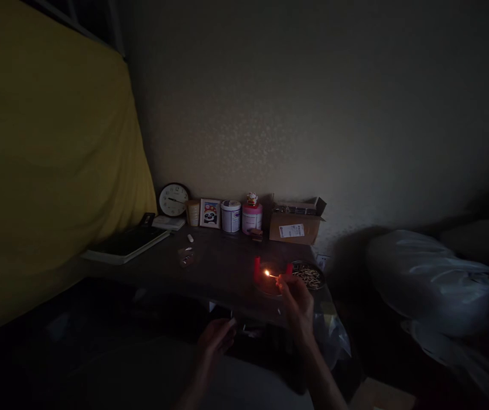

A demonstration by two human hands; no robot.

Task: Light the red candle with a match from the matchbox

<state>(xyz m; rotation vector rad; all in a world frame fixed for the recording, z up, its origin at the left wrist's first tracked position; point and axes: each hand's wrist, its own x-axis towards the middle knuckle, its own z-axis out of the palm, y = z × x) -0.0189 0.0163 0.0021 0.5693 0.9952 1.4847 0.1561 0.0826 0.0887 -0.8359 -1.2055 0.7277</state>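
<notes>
My right hand (pixel 298 302) pinches a lit match (pixel 273 276) above the table's front right part. The match points left, and its flame is at the far tip. Red candles stand on either side of the flame: one candle (pixel 257 267) to the left, another candle (pixel 289 269) just behind my fingers. Beneath the flame is a round, clear dish (pixel 265 291), dimly seen. A round container of matchsticks (pixel 308 278) sits right beside my right hand. My left hand (pixel 215 337) is low, before the table edge, its fingers curled together; what they hold, if anything, is too dark to make out.
Along the back of the dark table (pixel 223 267) stand a clock (pixel 173 200), a panda picture (pixel 210 213), tins (pixel 231 216) and an open cardboard box (pixel 291 228). A large book (pixel 127 245) lies at left. White plastic bags (pixel 432 285) fill the right side.
</notes>
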